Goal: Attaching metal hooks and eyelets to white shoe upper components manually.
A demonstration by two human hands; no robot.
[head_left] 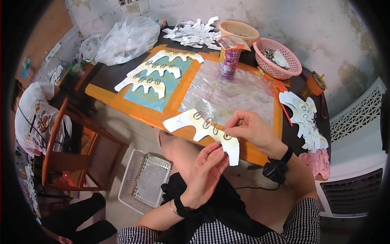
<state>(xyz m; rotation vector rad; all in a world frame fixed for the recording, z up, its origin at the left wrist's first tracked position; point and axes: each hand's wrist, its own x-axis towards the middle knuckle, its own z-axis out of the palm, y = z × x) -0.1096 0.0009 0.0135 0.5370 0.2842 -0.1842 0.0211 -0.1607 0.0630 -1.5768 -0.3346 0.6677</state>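
Centrally, a white-and-yellow scalloped piece (183, 120) is held above the near edge of a table (109, 94) edged in orange tape. The left hand (206, 166), partly curled, grips its lower edge; the right hand (254, 131) pinches the rightmost metal ring (227, 136). Beyond, three similar pieces (162, 70) lie overlapping a blue-green sheet (151, 102).

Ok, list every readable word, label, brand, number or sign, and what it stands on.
None reads clearly enough to quote.
Purple-and-red can: printed lettering, too small.
Flat packet atop the can: print, too blurred.
White cutout in the hands: faint marks near its left end, unreadable.
Co-worker's white shirt: colourful print, no legible words.
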